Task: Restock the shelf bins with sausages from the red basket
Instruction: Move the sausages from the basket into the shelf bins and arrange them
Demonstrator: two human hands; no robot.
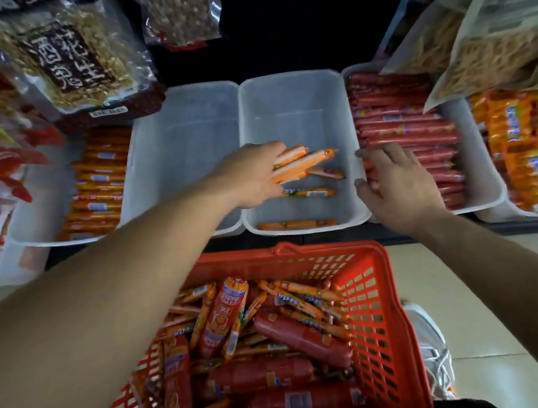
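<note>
The red basket [370,293] sits at the bottom centre, full of thin orange sausages and thick red ones. My left hand [254,175] reaches over the middle clear bin [287,86] and grips a small bunch of thin orange sausages [300,164]. A few more orange sausages [310,193] lie on that bin's floor. My right hand [393,181] rests with fingers spread on the rim between the middle bin and the bin of red sausages [403,126]; it holds nothing.
An empty clear bin [185,139] stands left of the middle one, then a bin of orange sausages [99,184]. Orange packs [532,151] fill the far right bin. Snack bags [67,62] hang above on both sides. A shoe [431,346] is beside the basket.
</note>
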